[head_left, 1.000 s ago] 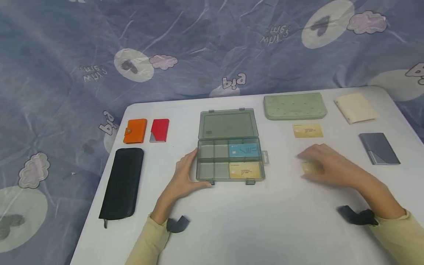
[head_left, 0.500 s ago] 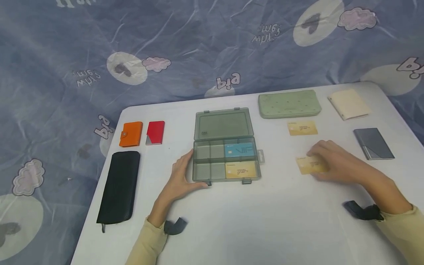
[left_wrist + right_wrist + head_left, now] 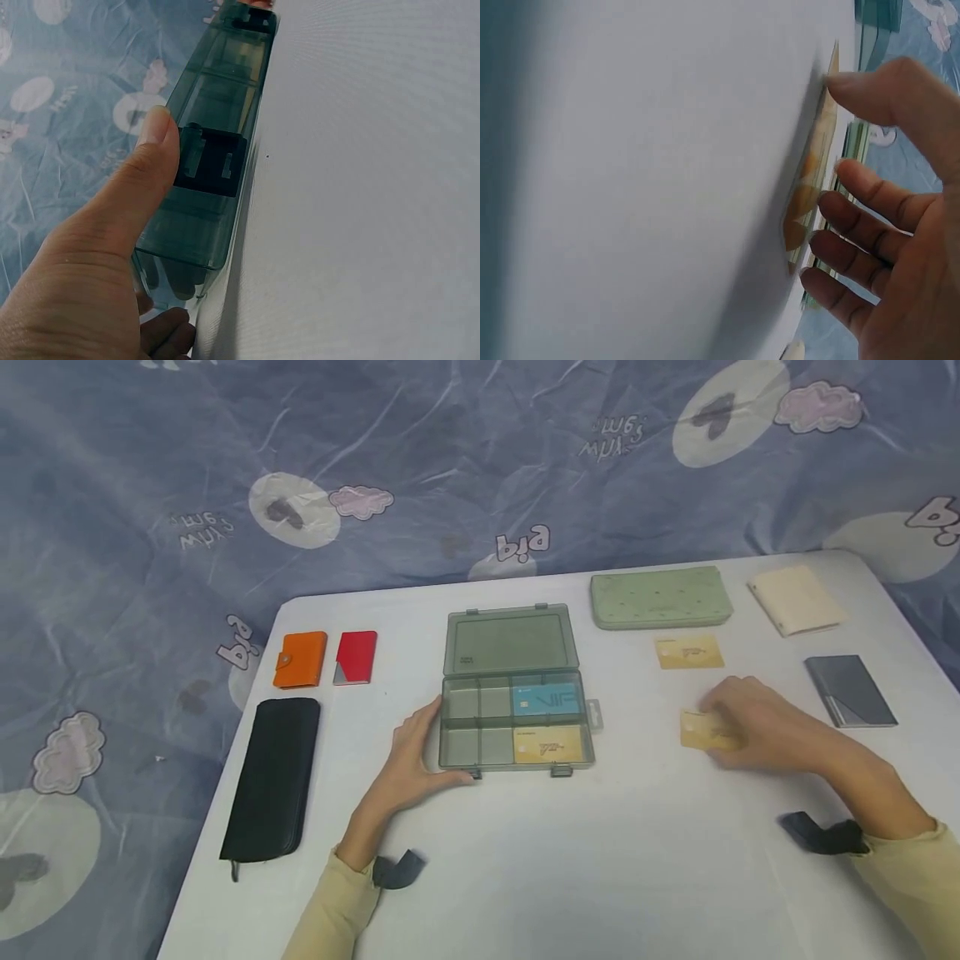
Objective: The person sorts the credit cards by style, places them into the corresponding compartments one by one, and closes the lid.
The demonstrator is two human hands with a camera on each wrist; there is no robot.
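In the head view a clear green compartment box (image 3: 478, 747) lies with its lid folded back. Its right-hand compartments hold a blue card (image 3: 546, 700) and a gold card (image 3: 547, 745). My left hand (image 3: 408, 760) holds the box's near left corner, fingers along the left side and thumb at the front edge. The left wrist view shows that thumb (image 3: 154, 139) beside a dark latch (image 3: 210, 161). Right of the box, my right hand (image 3: 765, 727) holds another gold card (image 3: 697, 731) between thumb and fingers. In the right wrist view that card (image 3: 810, 172) appears edge-on, low over the table.
A further gold card (image 3: 690, 652) lies beyond my right hand. Behind it sits a green pouch (image 3: 660, 598), with a cream notebook (image 3: 795, 600) and grey card holder (image 3: 851, 691) to the right. On the left are an orange wallet (image 3: 300, 659), red holder (image 3: 356, 657) and black zip wallet (image 3: 272, 778).
My right hand has moved slightly right and settled from a blur, with the gold card showing more clearly at its fingers. The left hand stays at the box. The head view has shifted slightly.
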